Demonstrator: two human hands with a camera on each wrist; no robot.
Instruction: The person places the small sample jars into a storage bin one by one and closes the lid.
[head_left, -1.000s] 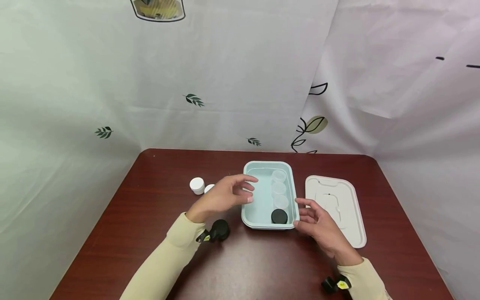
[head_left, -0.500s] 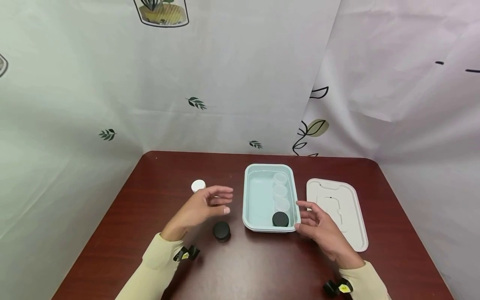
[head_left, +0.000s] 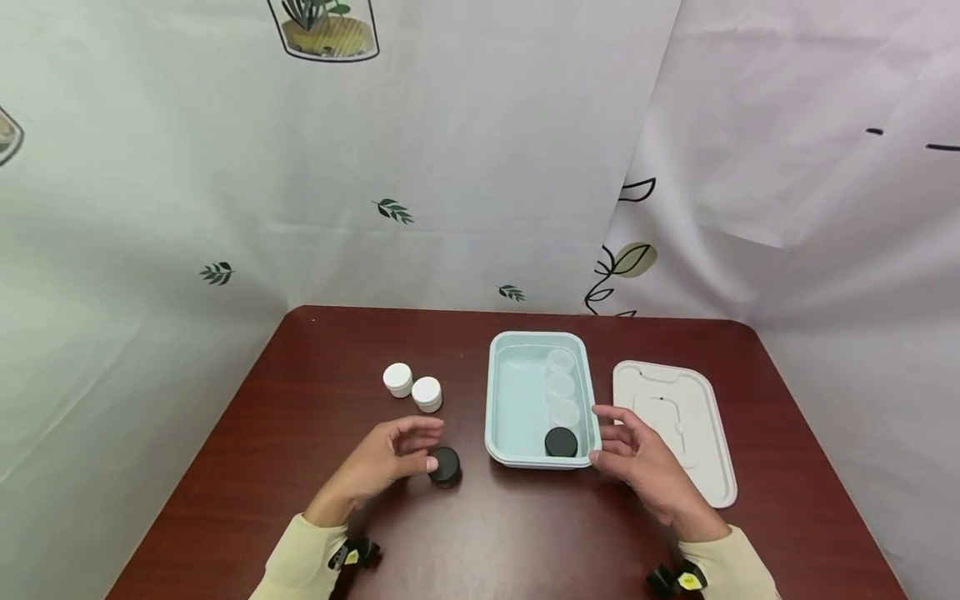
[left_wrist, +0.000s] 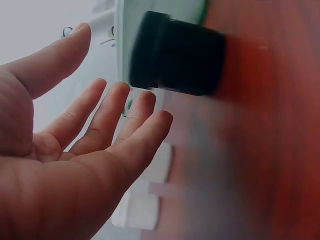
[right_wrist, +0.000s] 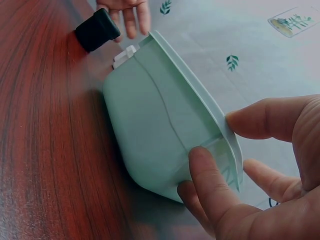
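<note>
Head view: what's being supported by the brown table (head_left: 487,542)?

A blue tray (head_left: 517,375), mid-table; a white lid (head_left: 678,408), just to its right.

Hands?

Tray's near-right corner is being gripped by the right hand (head_left: 645,462), fingers bent. Left hand (head_left: 382,467): released, being poised just beside the outer black jar (head_left: 447,468), left of the tray.

Other jars?

Inner black jar (head_left: 561,442) and three translucent jars (head_left: 559,386) are being contained along the tray's right side; two white jars (head_left: 427,394) are being supported beyond the left hand.
</note>
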